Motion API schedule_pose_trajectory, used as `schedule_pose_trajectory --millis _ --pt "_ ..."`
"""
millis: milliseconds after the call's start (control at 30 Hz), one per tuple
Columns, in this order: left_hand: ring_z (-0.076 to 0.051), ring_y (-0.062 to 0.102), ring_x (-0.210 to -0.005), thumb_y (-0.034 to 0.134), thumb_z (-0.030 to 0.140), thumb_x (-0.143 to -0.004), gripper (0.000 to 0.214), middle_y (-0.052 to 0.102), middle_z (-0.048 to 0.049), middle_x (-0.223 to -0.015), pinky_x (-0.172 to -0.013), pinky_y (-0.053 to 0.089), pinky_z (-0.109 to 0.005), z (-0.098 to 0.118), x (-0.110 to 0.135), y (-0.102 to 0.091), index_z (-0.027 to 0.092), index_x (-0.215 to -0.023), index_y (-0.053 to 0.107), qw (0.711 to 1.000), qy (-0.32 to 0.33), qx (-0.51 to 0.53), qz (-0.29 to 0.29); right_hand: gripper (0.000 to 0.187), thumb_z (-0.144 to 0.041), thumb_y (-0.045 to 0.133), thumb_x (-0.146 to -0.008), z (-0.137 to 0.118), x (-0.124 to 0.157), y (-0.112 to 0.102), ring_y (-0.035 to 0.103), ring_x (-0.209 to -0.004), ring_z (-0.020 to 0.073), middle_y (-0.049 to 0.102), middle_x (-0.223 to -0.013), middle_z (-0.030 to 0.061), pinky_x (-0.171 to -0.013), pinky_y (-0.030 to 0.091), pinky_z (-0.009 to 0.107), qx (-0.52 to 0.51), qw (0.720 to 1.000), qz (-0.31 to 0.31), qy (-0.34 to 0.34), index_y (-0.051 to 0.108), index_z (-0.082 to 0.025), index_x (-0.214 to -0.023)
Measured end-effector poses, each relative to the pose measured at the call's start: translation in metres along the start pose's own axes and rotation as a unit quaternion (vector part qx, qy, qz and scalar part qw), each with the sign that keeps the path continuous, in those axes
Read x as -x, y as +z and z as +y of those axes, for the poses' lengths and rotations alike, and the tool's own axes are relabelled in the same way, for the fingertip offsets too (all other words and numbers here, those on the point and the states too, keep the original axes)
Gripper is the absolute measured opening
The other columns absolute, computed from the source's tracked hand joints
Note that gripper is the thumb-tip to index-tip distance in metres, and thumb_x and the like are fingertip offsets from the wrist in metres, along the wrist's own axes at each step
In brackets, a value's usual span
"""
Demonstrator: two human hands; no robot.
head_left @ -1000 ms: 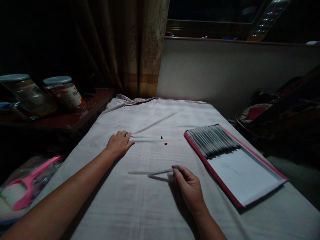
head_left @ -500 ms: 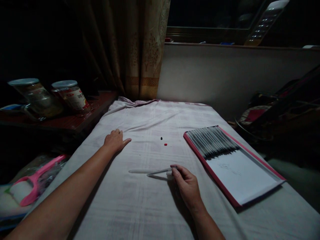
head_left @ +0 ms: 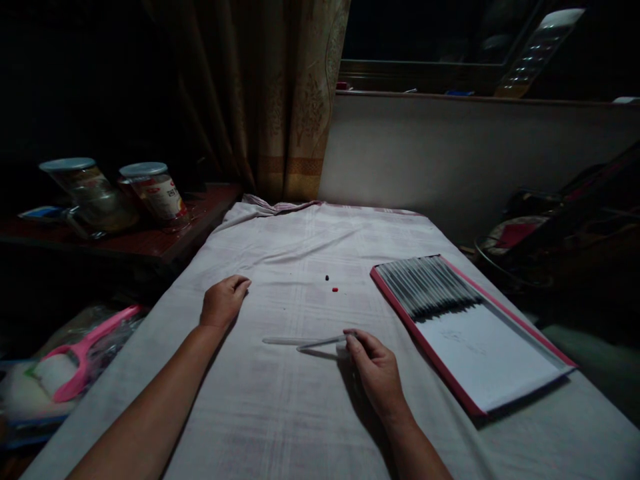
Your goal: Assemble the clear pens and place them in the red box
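One slim grey stick (head_left: pixel 317 344), pinched at its right end by my right hand (head_left: pixel 377 373), extends leftward over the pale cloth (head_left: pixel 240 413), a translucent tube (head_left: pixel 281 341) just beyond it; my left hand (head_left: pixel 221 303), well apart leftward, is curled, its contents I cannot tell.

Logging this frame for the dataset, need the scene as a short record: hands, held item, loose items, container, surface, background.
left hand: near the cloth, fingers curled; contents can't be told
right hand: pinching one end of a slim stick
loose items: second slim stick lying on the cloth; small black piece; small red piece
container: red-rimmed box, right side, with a row of pen-like sticks in its far part
surface: pale checked cloth
background: lidded jars at left; curtain
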State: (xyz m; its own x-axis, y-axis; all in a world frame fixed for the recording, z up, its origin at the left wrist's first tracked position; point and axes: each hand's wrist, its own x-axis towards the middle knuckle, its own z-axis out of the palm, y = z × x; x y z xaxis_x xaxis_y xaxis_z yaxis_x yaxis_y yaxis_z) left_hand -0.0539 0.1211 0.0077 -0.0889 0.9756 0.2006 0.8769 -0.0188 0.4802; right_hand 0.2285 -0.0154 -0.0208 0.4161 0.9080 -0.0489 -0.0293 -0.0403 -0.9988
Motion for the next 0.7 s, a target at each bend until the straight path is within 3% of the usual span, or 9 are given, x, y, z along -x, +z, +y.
schedule_pose_trajectory --millis 167,333,533,700 --pt "-0.023 0.071 -0.084 0.053 0.043 -0.08 0.028 0.078 -0.0045 -0.089 -0.075 0.053 -0.03 -0.009 0.013 -0.002 0.023 -0.084 0.073 0.99 -0.057 0.129 0.019 0.038 -0.048 0.079 -0.064 -0.002 0.0 0.0 0.058 -0.06 0.0172 0.065 -0.062 0.0043 -0.05 0.045 0.025 0.0 1.0 -0.005 0.005 0.08 -0.014 -0.081" --pt "-0.019 0.069 -0.064 0.049 0.055 -0.078 0.048 0.076 -0.0113 -0.094 -0.045 0.047 -0.024 -0.006 0.018 0.005 0.016 -0.092 0.072 0.958 -0.11 0.266 0.0 0.037 -0.047 0.079 -0.062 -0.004 0.0 0.001 0.057 -0.06 0.0166 0.065 -0.062 0.0044 -0.049 0.043 0.025 0.004 1.0 0.001 0.004 0.08 -0.014 -0.079" --pt "-0.017 0.066 -0.061 0.07 0.057 -0.06 0.043 0.072 -0.0049 -0.072 -0.056 0.055 -0.027 0.005 0.023 0.009 0.016 -0.073 0.07 0.933 -0.12 0.338 -0.009 0.038 -0.05 0.079 -0.063 -0.001 -0.001 -0.001 0.056 -0.057 0.0161 0.064 -0.061 0.0039 -0.047 0.042 0.025 -0.002 1.0 0.005 -0.001 0.08 -0.016 -0.08" --pt "-0.013 0.058 -0.053 0.074 0.055 -0.058 0.038 0.06 0.003 -0.057 -0.05 0.05 -0.023 0.012 0.029 0.01 0.018 -0.062 0.062 0.936 -0.118 0.333 -0.001 0.044 -0.052 0.081 -0.06 0.001 -0.005 -0.004 0.053 -0.054 0.0129 0.063 -0.062 0.0027 -0.048 0.042 0.023 -0.038 0.999 0.013 0.034 0.08 -0.014 -0.082"
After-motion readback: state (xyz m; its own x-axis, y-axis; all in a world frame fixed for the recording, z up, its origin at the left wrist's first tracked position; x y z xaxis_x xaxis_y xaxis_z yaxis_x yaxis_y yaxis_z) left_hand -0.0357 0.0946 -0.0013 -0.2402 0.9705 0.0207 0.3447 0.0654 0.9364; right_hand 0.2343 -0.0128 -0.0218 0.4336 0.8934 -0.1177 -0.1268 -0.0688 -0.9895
